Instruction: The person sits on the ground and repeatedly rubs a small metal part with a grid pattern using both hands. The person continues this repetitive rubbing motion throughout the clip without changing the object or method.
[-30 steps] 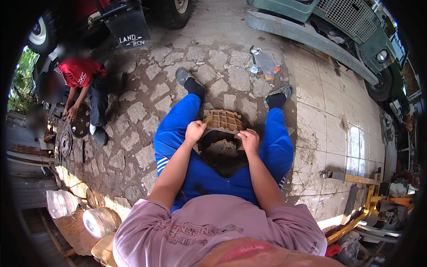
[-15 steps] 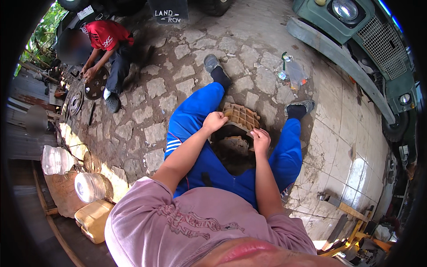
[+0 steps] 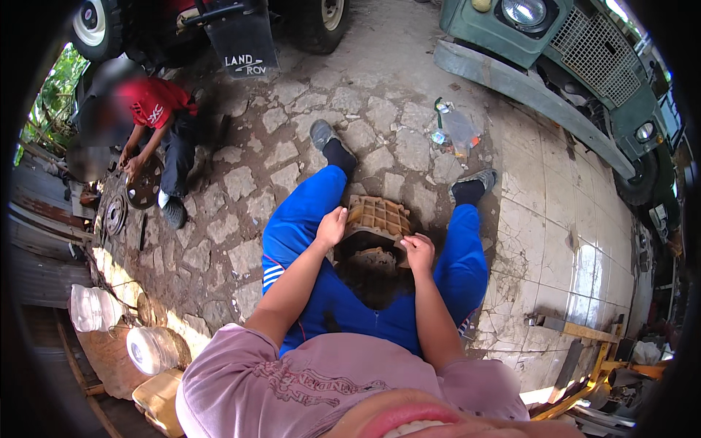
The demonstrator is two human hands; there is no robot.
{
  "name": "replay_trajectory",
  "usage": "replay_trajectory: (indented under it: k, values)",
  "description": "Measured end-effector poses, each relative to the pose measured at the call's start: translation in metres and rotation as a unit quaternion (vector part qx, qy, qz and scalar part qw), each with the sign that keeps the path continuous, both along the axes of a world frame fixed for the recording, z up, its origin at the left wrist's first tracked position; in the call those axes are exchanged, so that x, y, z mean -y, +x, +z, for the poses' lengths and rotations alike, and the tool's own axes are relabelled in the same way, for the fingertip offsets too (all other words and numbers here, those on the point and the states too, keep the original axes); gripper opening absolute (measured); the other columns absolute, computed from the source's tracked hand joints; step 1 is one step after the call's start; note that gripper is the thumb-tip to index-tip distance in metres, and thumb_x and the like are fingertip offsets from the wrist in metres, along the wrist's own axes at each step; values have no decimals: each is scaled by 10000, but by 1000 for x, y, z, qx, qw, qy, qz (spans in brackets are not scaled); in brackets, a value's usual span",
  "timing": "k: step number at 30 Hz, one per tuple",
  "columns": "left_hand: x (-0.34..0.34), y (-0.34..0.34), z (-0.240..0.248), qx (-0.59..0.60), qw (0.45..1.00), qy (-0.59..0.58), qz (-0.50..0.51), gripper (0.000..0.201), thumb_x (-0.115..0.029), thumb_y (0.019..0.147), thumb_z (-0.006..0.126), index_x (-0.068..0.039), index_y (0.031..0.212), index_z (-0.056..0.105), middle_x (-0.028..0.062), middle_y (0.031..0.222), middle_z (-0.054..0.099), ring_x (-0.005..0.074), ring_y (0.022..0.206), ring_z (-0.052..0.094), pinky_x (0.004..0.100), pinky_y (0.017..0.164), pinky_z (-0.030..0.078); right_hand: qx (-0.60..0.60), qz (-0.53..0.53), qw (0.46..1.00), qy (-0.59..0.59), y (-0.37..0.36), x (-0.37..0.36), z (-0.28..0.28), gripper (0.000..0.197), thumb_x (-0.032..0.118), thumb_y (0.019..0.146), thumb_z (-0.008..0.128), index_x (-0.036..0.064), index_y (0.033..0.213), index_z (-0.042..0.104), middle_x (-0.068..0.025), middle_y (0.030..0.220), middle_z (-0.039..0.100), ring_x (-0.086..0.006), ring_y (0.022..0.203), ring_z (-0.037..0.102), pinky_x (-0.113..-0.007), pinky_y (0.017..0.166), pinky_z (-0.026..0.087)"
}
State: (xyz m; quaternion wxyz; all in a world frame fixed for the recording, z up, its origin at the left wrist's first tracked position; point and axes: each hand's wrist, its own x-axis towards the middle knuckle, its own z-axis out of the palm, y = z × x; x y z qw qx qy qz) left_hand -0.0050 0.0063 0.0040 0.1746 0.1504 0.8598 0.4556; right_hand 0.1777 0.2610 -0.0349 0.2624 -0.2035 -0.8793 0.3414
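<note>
Between my spread knees stands a rusty brown metal housing (image 3: 380,214), its top side ribbed in a grid and a dark hollow opening facing me. My left hand (image 3: 332,227) is closed on its left edge. At the right edge, my right hand (image 3: 419,252) pinches the rim with bent fingers. Inside the hollow, a rough, dirty lump of metal (image 3: 374,258) shows partly; the rest there is too dark to make out.
At the far left a person in a red shirt (image 3: 153,102) handles a round metal disc (image 3: 144,182). Another disc (image 3: 115,215) lies nearby. Plastic jugs (image 3: 155,349) stand at left. A green vehicle's bumper (image 3: 526,98) juts in at upper right, near a plastic bag (image 3: 461,130).
The whole view has shifted, showing more of the dark vehicle at the top. Both hands stay on the housing, which sits lower and further left in the picture.
</note>
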Motion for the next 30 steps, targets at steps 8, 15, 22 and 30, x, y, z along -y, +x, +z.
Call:
replay_trajectory:
  k: [8, 15, 22, 30]
  values:
    - [-6, -1, 2, 29, 997, -66, -15, 628, -549, 1120, 390, -19, 1048, 719, 264, 977, 724, 479, 1020, 674, 536, 883, 516, 18, -6, 1000, 23, 5, 0, 3, 190, 174, 763, 886, 53, 900, 835, -99, 919, 809, -316, 1021, 753, -434, 967, 578]
    - [-4, 9, 1, 26, 997, -75, -23, 638, -577, 1090, 463, -17, 922, 719, 262, 836, 693, 480, 894, 675, 529, 802, 517, -51, 10, 999, -17, -9, 16, 12, 187, 178, 761, 887, 48, 887, 837, -114, 906, 802, -332, 986, 756, -444, 944, 591]
    - [-2, 6, 12, 18, 999, -23, 18, 391, -347, 944, 636, -8, 766, 713, 235, 712, 668, 393, 676, 683, 487, 692, 525, -24, -5, 1000, -20, -9, 15, 11, 174, 147, 786, 883, 61, 933, 843, -112, 953, 810, -301, 1013, 755, -424, 939, 593]
    - [0, 3, 4, 32, 998, 36, 43, 317, -235, 895, 634, 3, 687, 612, 172, 599, 566, 248, 547, 556, 454, 616, 469, 11, -10, 1000, 13, 4, 3, 6, 132, 173, 802, 863, 101, 911, 847, -72, 961, 812, -300, 1037, 743, -431, 970, 559]
